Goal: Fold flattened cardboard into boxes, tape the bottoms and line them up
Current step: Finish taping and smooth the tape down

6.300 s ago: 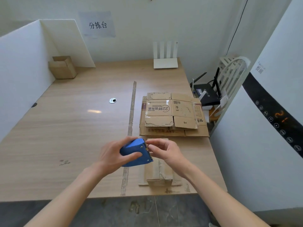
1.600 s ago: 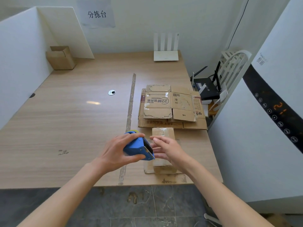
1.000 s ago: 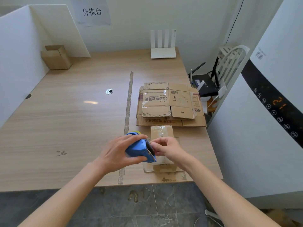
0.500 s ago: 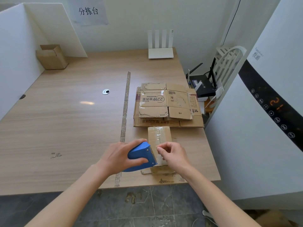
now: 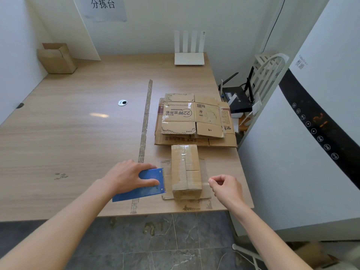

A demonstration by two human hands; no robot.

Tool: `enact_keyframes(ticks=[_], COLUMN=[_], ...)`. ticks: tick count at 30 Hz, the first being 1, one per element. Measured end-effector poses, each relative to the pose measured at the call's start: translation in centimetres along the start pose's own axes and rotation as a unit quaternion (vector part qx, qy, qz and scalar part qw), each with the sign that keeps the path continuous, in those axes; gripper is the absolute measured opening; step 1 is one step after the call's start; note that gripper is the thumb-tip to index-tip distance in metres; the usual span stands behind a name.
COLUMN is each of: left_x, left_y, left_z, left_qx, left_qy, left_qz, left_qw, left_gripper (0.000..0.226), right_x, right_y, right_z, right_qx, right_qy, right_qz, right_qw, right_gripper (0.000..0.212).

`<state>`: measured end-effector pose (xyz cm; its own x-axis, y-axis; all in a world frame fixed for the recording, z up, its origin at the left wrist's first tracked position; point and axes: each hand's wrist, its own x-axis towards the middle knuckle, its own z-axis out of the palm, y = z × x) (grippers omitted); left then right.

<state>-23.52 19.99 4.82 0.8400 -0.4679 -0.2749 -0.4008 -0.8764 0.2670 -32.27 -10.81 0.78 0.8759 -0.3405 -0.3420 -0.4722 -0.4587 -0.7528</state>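
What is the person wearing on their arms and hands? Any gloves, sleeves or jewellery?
Nothing shows on either one. The left hand and right hand are bare, with no gloves, rings or watch in view. Both forearms are uncovered as far as the picture's lower edge, so no sleeve or cuff can be seen. No markings or straps appear.

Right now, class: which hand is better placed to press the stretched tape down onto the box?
The right hand: it pinches the tape's free end just right of the small box. The left hand is occupied gripping the blue tape dispenser.
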Motion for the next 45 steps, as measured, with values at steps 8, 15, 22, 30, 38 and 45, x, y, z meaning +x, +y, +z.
enact_keyframes(ticks=[8, 15, 22, 30, 38, 45], left_x=[1.1, 1.9, 2.4, 2.1, 0.3, 0.0], left_y=[0.1, 1.9, 1.9, 1.8, 1.0, 2.1], left_z=[0.8, 2.2, 3.0, 3.9, 1.6, 1.5], left_qx=[0.031, 0.109, 0.082, 0.021, 0.018, 0.037], left_qy=[-0.030, -0.031, -0.018, 0.003, -0.019, -0.041], left_qz=[-0.003, 0.002, -0.007, -0.025, -0.033, -0.050], left_qw=[0.999, 0.994, 0.996, 0.999, 0.999, 0.997], left_gripper=[0.077, 0.074, 0.071, 0.066, 0.063, 0.063], right_x=[0.0, -0.2, 0.0, -1.0, -1.3, -1.3], right_y=[1.0, 1.2, -0.8, -3.2, -4.1, -3.7], right_z=[0.8, 3.2, 3.4, 6.7, 6.9, 6.4], right_qx=[-0.002, 0.029, -0.028, -0.246, -0.243, -0.242], right_qy=[0.004, -0.021, 0.039, -0.062, -0.044, -0.038], right_qz=[0.037, 0.092, -0.006, -0.051, -0.041, -0.049], right_qw=[0.999, 0.995, 0.999, 0.966, 0.968, 0.968], right_gripper=[0.013, 0.003, 0.061, 0.121, 0.117, 0.117])
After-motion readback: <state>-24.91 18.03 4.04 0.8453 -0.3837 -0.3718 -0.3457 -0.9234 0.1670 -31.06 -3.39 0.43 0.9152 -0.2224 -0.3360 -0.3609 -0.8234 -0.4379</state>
